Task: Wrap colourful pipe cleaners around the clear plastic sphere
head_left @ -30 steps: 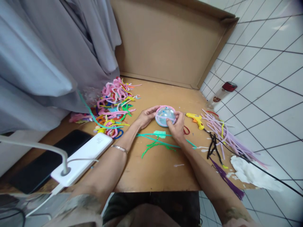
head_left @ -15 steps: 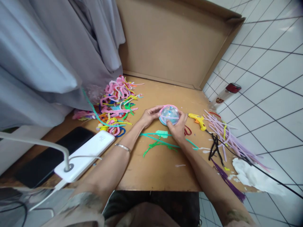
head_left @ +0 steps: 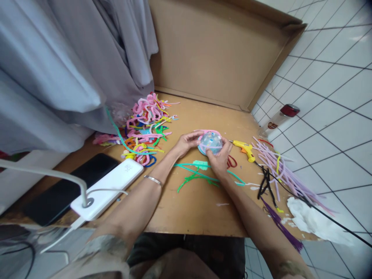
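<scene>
Between my two hands is a clear round ball (head_left: 211, 140) with bluish bits inside and pink, lilac and blue pipe cleaners around it. My left hand (head_left: 186, 143) grips its left side with the fingers along the rim. On the right, my right hand (head_left: 220, 155) holds it, thumb at the front and fingers curled round the side. Below the ball lie teal pipe cleaners (head_left: 186, 167), a pale green fuzzy piece (head_left: 200, 164) and a branched green pipe cleaner (head_left: 188, 179). A dark red loop (head_left: 232, 161) sits just beside my right hand.
A yellow glue gun (head_left: 245, 150) lies to the right, near lilac pipe cleaners (head_left: 281, 170), black ones (head_left: 264, 182) and a purple tassel (head_left: 281, 224). At left are a colourful pipe cleaner pile (head_left: 148, 110), a white power bank (head_left: 110, 190) and a black phone-like slab (head_left: 69, 190). A clear bottle (head_left: 274, 123) stands by the tiles.
The whole view has shifted slightly, so everything appears a little further right. Both hands keep hold of the ball, which seems barely turned.
</scene>
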A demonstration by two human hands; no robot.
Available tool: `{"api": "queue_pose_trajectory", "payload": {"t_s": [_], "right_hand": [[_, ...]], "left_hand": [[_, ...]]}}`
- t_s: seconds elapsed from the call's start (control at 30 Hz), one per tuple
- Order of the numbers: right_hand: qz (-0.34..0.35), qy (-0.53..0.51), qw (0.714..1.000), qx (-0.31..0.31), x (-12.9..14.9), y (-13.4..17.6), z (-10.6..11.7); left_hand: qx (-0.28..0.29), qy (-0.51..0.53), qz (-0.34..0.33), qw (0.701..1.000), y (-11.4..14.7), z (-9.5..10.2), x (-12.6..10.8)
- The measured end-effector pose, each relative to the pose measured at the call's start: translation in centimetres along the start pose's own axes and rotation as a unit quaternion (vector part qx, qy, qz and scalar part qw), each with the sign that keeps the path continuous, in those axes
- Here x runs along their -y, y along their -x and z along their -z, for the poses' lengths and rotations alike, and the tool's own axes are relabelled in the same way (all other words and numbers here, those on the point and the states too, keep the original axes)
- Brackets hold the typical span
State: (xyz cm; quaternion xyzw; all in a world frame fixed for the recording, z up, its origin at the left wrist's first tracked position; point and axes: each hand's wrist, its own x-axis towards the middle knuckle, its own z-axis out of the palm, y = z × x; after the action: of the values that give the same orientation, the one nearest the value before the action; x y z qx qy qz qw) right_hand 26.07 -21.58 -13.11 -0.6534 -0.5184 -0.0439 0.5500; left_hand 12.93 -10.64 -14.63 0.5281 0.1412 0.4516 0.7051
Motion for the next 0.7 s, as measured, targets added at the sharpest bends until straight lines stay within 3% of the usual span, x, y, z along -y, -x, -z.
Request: {"api": "queue_pose_trajectory", "payload": {"t_s": [0.7], "right_hand": [[-0.043,-0.057,0.997,0.012,-0.59,-0.18,-0.24]], "left_hand": [[0.004,-0.002,0.002,1.0,0.08,0.05,-0.27]]}}
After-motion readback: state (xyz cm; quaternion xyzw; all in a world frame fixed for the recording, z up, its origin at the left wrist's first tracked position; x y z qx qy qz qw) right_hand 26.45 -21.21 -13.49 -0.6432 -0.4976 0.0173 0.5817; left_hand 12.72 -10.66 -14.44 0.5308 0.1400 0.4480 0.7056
